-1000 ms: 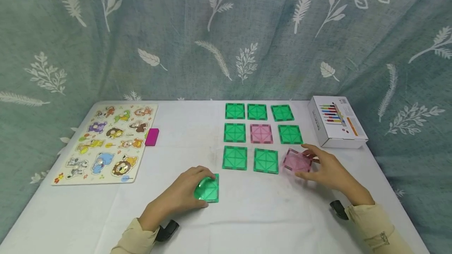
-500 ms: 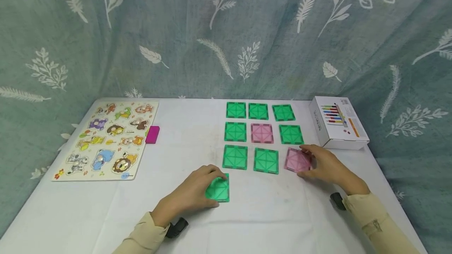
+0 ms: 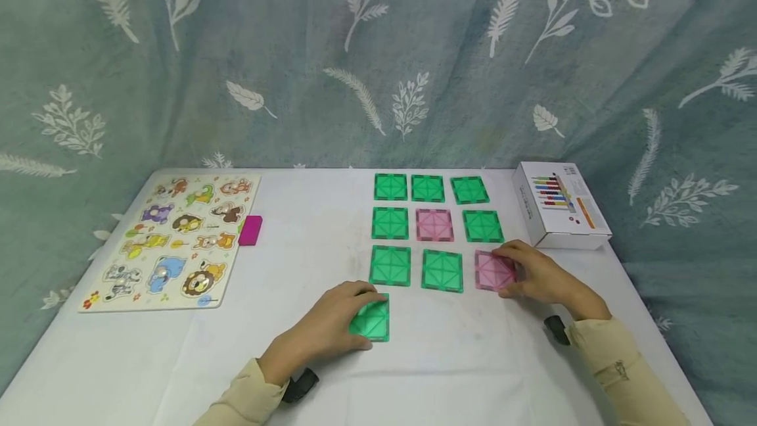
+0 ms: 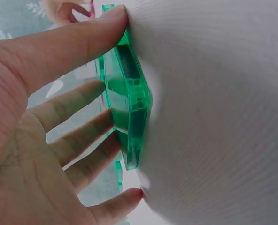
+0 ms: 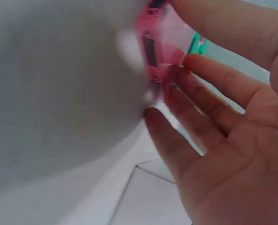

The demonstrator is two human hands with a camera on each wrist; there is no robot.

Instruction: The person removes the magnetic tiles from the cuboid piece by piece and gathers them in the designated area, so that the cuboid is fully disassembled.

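My left hand (image 3: 328,324) pinches a translucent green square magnetic tile (image 3: 375,321) by its edges, thumb on the near side and fingers on the far side. That green tile (image 4: 125,103) sits at or just above the white cloth in the left wrist view. At the lower right corner of a three-by-three layout, my right hand (image 3: 541,275) holds a pink magnetic tile (image 3: 492,271) between thumb and fingers. The pink tile (image 5: 160,47) lies against the cloth in the right wrist view. Another pink tile (image 3: 434,225) forms the centre, with green tiles (image 3: 441,271) around it.
A wooden animal puzzle board (image 3: 171,242) lies at the left, with a magenta block (image 3: 251,231) at its right edge. A white box (image 3: 562,206) printed with an abacus stands at the back right. The leaf-patterned curtain (image 3: 296,51) hangs behind the table.
My left hand has slid the green tile rightward, under the bottom row's left tile. The pink tile in my right hand has gone from tilted to flat, squared with its row.
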